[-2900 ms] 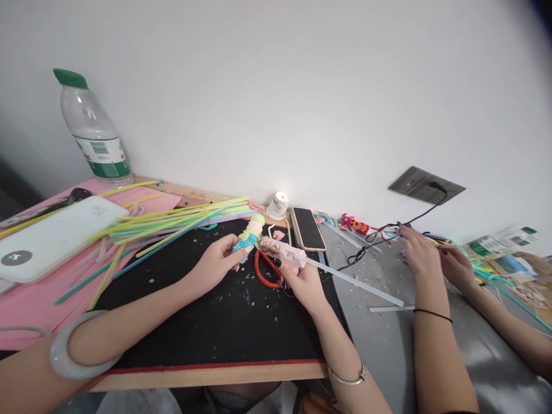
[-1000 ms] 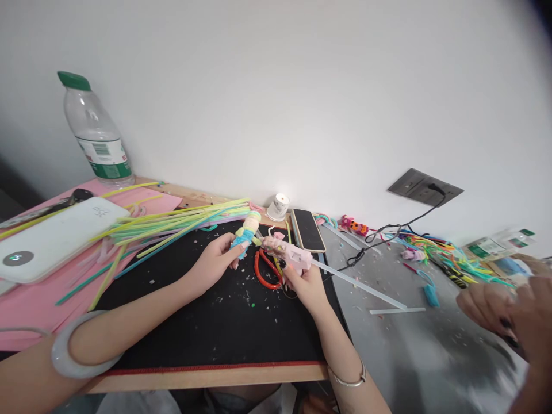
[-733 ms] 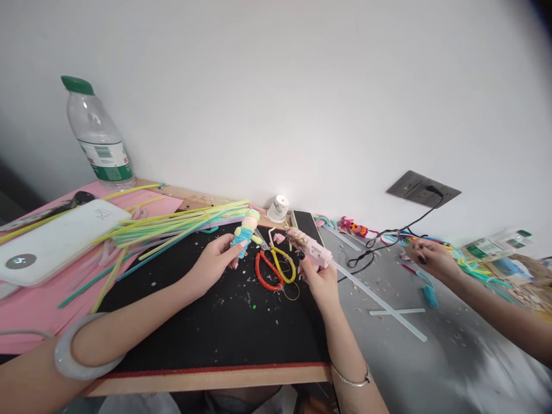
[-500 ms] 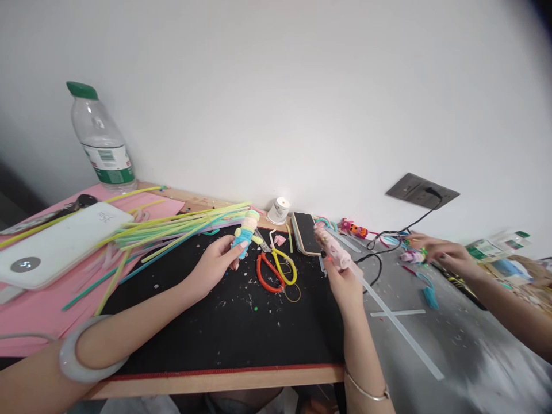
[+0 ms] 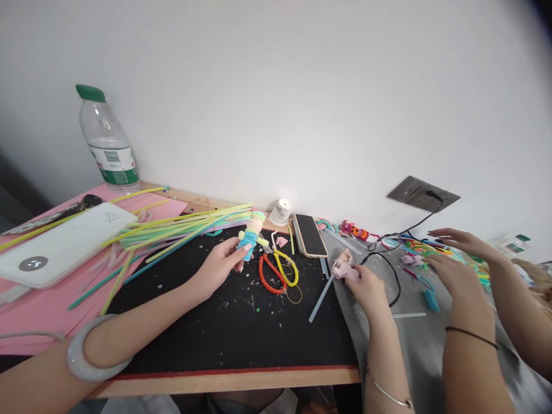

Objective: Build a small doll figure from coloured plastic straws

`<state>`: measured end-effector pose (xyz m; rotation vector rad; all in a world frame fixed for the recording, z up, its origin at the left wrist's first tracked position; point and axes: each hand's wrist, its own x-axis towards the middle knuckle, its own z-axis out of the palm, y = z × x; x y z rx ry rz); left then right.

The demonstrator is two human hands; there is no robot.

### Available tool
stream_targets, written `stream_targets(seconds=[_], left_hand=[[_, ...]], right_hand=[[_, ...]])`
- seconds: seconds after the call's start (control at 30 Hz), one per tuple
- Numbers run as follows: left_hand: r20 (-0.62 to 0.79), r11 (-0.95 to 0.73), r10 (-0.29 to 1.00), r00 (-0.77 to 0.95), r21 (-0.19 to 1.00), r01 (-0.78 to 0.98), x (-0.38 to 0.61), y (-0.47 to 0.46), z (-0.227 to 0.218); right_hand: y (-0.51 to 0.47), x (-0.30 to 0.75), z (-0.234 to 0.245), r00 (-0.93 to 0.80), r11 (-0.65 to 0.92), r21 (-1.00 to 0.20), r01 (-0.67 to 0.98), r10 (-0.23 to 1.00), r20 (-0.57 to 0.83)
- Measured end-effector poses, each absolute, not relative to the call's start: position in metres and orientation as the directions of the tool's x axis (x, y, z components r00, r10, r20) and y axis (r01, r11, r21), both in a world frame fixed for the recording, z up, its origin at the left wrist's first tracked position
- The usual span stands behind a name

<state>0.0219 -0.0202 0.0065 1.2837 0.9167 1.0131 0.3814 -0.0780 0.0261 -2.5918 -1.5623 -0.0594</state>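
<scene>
My left hand point(image 5: 223, 260) pinches a small pipe-cleaner doll point(image 5: 250, 236) with a blue body and a pale yellow and cream top, held upright above the black mat. Over at the right, my right hand point(image 5: 365, 286) is closed around a pale pink glue gun point(image 5: 344, 268). A translucent glue stick point(image 5: 321, 299) sticks out of the gun's back end toward the lower left. Between my hands lie pliers with one red and one yellow handle point(image 5: 279, 271) on the mat point(image 5: 207, 336).
A co-worker's two hands point(image 5: 452, 267) are at the right over the grey mat. Behind lie a phone point(image 5: 310, 236) and a white cup point(image 5: 280, 212). Pipe cleaners point(image 5: 194, 227), a power bank point(image 5: 64, 244) and a bottle point(image 5: 110, 149) occupy the left. A black cable point(image 5: 390, 270) loops near the glue gun.
My right hand has moved right and down with the glue gun, whose stick now points lower left. The left hand holds the doll nearly in place. A second co-worker's hand has come into view.
</scene>
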Motion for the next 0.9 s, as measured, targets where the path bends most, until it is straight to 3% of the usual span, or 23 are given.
stream_targets(seconds=[0.1, 0.2, 0.27, 0.33, 0.43, 0.53, 0.7, 0.9], left_hand=[[0.023, 0.006, 0.945, 0.327, 0.996, -0.086, 0.023, -0.021, 0.008], [0.03, 0.005, 0.934, 0.356, 0.995, -0.097, 0.024, -0.022, 0.008], [0.047, -0.004, 0.918, 0.395, 0.994, -0.108, 0.024, -0.023, 0.007], [0.059, -0.01, 0.896, 0.44, 0.993, -0.114, 0.025, -0.023, 0.006], [0.054, 0.0, 0.871, 0.488, 0.994, -0.111, 0.025, -0.024, 0.004], [0.044, 0.027, 0.85, 0.525, 0.991, -0.128, 0.025, -0.024, 0.005], [-0.019, 0.183, 0.802, 0.597, 0.959, -0.214, 0.025, -0.025, 0.006], [-0.049, 0.368, 0.731, 0.681, 0.869, -0.332, 0.025, -0.028, 0.011]], right_hand=[[-0.081, 0.371, 0.033, 0.436, -0.417, -0.128, 0.9, 0.861, 0.263], [-0.084, 0.336, 0.048, 0.404, -0.227, -0.417, 0.88, 0.82, 0.405], [-0.083, 0.3, 0.058, 0.295, -0.027, -0.609, 0.792, 0.891, 0.344], [-0.078, 0.262, 0.063, 0.101, 0.107, -0.688, 0.718, 0.962, 0.255], [-0.067, 0.221, 0.061, -0.15, 0.224, -0.763, 0.607, 0.975, 0.167], [-0.058, 0.208, 0.053, -0.25, 0.231, -0.826, 0.515, 0.962, 0.113], [-0.053, 0.215, 0.041, -0.283, 0.189, -0.94, 0.282, 0.953, 0.107], [-0.053, 0.21, 0.031, -0.277, 0.1, -0.995, 0.028, 0.957, 0.088]])
